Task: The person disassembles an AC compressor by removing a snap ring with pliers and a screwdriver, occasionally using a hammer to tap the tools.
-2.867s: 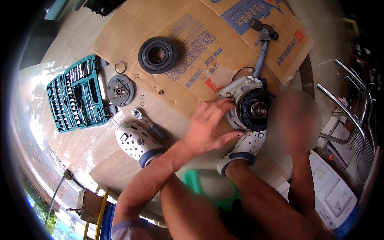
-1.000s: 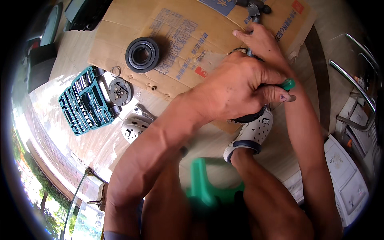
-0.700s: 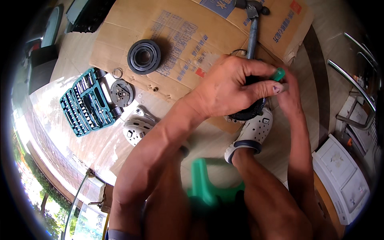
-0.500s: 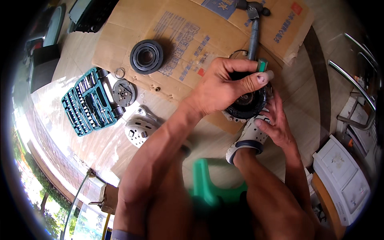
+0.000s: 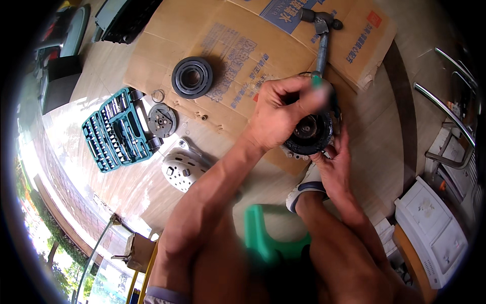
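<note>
Head camera, left of a side-by-side fisheye pair: worn high, facing steeply down. Bare left hand [image 5: 276, 116] and bare right hand [image 5: 336, 164] fairly near, right of centre; flattened brown cardboard sheet [image 5: 162, 43] farther off. Wide coverage; straight edges bend toward the dark, rounded rim.

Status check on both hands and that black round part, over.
Left hand pinching green item. Right hand at lower right of black round part. Left hand partly covers it; hammer lies beyond.
</note>
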A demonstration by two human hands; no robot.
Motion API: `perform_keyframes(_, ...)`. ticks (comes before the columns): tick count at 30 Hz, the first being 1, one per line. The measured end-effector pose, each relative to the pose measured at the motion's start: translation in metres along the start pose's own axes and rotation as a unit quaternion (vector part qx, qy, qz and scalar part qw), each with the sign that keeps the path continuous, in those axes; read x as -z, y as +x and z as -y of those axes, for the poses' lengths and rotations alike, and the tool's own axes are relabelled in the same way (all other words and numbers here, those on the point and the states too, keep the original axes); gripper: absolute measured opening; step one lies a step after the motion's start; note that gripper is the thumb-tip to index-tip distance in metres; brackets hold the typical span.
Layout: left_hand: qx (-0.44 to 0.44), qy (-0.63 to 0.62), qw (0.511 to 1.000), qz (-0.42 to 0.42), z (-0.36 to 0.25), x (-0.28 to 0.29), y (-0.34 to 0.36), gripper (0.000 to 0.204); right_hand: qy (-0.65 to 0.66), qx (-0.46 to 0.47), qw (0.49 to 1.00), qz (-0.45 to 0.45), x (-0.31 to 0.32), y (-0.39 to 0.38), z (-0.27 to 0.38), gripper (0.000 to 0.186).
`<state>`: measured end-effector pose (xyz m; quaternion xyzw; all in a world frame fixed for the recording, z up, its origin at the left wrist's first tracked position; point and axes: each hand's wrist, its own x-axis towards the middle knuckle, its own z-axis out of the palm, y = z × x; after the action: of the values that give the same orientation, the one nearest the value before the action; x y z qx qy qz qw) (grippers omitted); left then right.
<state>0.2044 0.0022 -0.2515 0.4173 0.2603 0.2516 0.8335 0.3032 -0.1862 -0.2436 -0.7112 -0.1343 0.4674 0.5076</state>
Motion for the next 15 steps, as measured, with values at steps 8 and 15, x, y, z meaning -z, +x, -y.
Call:
perform_keyframes(8, -0.004, -0.033, 0.999, 0.002, 0.003, -0.005, 0.001, 0.024, 0.009, -0.081, 0.995, 0.049, 0.021, -0.004, 0.038, 0.111)
perform_keyframes(15, 0.015, -0.033, 0.999, -0.011, 0.002, -0.004, 0.001, 0.024, 0.071, -0.148, 0.986, -0.011, 0.02, -0.005, 0.035, 0.094)
